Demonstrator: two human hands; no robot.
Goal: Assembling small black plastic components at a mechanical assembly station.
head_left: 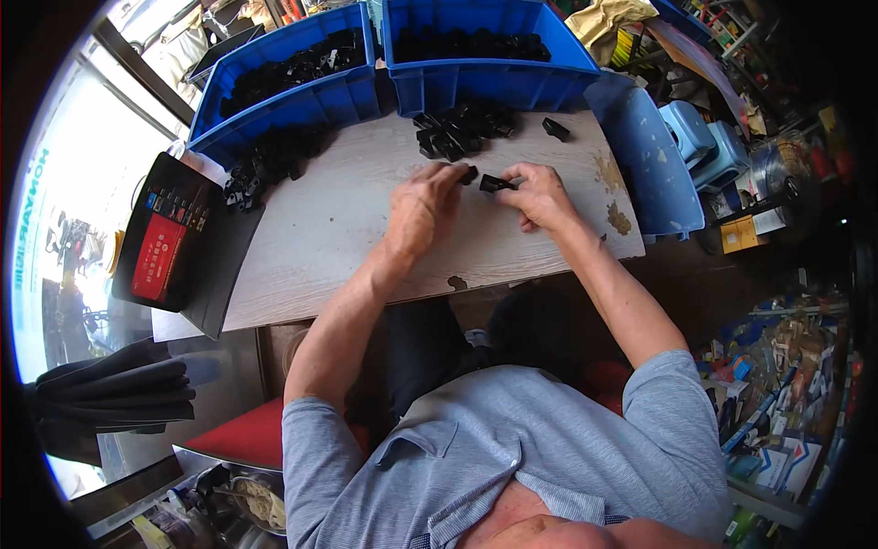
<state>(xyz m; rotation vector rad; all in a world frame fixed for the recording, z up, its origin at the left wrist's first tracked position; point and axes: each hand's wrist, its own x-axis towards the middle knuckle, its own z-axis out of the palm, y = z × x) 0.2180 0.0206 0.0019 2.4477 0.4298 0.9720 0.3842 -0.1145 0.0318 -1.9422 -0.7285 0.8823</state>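
Over the middle of a pale worktable, my two hands are close together. My left hand is closed, its fingertips pinching a small black plastic part. Just to the right of it, my right hand grips another black part, a short angular piece, between thumb and fingers. The two pieces look a little apart. Beyond my hands lies a heap of similar black parts, and a single black part rests to the right of that heap.
Two blue bins full of black parts, a left bin and a right bin, line the table's far edge. More black parts are piled at far left, near a tablet with a red screen. A blue panel borders the right side.
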